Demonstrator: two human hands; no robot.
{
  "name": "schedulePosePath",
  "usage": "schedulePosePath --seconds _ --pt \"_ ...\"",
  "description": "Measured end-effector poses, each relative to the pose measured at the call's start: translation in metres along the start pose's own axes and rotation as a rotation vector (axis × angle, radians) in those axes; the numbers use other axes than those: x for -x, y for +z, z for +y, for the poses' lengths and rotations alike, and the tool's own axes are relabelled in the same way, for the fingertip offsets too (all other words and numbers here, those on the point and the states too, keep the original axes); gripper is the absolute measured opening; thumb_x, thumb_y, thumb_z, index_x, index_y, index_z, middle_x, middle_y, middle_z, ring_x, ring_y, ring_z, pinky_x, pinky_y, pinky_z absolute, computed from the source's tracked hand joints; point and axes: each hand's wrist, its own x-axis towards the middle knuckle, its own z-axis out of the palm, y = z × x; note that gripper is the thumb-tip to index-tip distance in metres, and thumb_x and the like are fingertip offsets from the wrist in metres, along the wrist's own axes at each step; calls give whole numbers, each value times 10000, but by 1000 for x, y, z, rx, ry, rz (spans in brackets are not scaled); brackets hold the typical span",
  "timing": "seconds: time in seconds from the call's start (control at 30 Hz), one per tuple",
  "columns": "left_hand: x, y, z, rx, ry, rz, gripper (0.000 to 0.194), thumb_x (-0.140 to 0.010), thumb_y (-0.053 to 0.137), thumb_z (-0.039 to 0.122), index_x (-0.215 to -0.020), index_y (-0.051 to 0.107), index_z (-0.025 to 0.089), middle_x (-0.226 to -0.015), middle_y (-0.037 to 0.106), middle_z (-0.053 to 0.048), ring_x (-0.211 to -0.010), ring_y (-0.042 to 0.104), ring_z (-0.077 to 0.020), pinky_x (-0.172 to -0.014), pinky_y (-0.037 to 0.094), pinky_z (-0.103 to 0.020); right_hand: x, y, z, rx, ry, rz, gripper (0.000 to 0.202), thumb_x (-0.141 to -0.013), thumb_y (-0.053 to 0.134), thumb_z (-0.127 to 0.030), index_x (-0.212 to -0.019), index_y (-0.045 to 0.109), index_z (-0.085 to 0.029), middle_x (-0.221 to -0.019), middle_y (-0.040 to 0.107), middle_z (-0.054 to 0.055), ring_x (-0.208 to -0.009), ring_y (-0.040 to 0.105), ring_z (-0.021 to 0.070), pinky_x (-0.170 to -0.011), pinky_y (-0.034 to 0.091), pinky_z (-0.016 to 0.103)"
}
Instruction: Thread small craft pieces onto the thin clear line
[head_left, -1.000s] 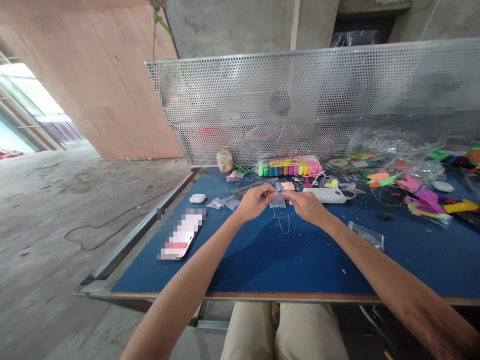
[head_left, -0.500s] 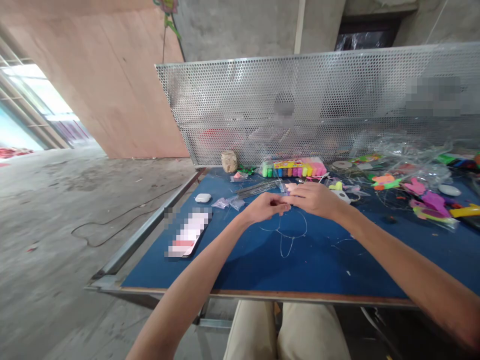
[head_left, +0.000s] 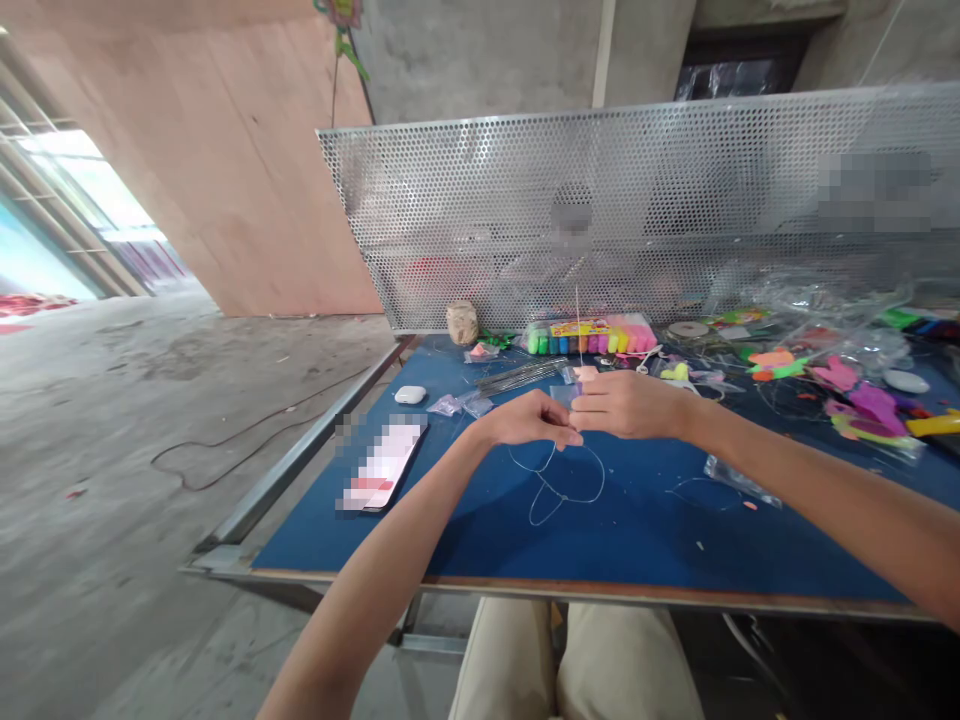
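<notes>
Above a blue worktable point(head_left: 465, 540), a person's left hand point(head_left: 529, 420) and right hand point(head_left: 630, 403) meet fingertip to fingertip, both pinched on a thin wire point(head_left: 559, 485) whose loops trail toward six o'clock and whose free end rises toward twelve. Farther off at twelve o'clock, a box of coloured clay point(head_left: 585, 336) lies before a perforated metal screen point(head_left: 637, 200).

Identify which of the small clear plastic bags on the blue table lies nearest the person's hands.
The small clear bag just behind the fingertips, beside the pink piece. The pair by the white case and the one under the right forearm lie farther away.
</notes>
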Motion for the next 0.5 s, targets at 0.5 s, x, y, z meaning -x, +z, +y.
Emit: schedulePosePath --seconds 0.5 --pt "6 -10 5 -88 17 25 246 -801 739 397 -910 766 178 -829 741 -54 -731 640 -136 -662 450 -246 8 1 -6 19 81 49 206 -967 504 -129 -990 659 -263 -916 673 9 -768 547 141 -672 401 300"
